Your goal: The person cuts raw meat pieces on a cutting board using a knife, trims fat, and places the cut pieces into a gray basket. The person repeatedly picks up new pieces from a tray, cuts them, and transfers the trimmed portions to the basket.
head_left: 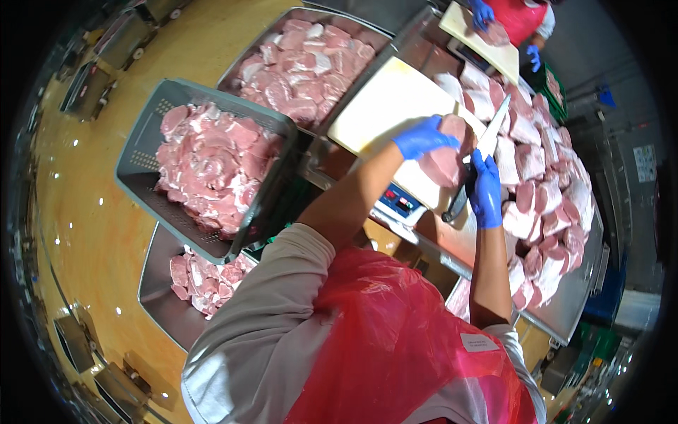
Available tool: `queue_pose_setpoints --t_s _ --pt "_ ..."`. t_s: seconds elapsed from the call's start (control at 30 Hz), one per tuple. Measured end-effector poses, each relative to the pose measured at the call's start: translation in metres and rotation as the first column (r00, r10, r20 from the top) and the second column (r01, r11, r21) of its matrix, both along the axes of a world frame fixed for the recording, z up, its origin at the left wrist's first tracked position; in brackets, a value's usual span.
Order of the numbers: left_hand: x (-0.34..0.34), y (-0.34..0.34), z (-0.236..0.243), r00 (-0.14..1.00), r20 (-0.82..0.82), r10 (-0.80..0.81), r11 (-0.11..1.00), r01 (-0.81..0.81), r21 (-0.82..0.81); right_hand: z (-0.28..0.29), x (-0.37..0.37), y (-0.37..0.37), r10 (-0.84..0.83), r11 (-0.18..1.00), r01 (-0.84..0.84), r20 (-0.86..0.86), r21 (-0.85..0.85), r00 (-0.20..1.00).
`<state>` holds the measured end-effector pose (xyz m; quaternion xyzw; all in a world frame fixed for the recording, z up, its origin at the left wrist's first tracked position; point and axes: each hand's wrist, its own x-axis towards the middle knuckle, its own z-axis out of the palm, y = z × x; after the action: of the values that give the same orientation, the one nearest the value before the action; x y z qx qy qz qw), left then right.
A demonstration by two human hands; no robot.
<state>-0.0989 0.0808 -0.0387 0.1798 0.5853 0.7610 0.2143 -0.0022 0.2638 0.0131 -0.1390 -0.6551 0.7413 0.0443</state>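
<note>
My left hand (425, 138), in a blue glove, grips a thick piece of pink raw meat (445, 164) from its left side. That piece is over the right part of a white cutting board (381, 102). Just right of it my right hand (486, 189), also gloved in blue, is closed around a knife. The knife's bright blade (496, 126) points up and away, toward the far right, and its dark handle (457, 205) sticks out below the fingers. Whether the blade touches the meat I cannot tell. Close to the board's near edge sits a scale with a blue panel (400, 202).
Large pale meat pieces (526, 166) are heaped on the metal table to the right. A grey perforated crate (141, 145) and metal bins (229, 81) of meat stand left. Across the table a person in a red apron (519, 18) handles meat on another board (459, 28).
</note>
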Motion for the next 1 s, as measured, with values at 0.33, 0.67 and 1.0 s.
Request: queue_pose_setpoints --t_s 0.33,0.67,1.0 --pt "0.051 -0.107 0.050 0.981 0.192 -0.009 0.653 -0.140 0.744 0.072 0.068 0.003 0.147 0.989 -0.150 -0.136 -0.012 0.980" --pt "-0.190 -0.048 0.037 0.551 -0.384 0.741 0.636 -0.760 0.137 0.032 0.087 0.036 0.068 0.992 -0.078 -0.093 -0.104 0.993" --pt "-0.050 0.280 0.015 0.471 -0.805 -0.361 0.896 -0.063 -0.439 -0.058 0.303 0.141 -0.564 0.799 0.589 0.185 -0.124 0.805"
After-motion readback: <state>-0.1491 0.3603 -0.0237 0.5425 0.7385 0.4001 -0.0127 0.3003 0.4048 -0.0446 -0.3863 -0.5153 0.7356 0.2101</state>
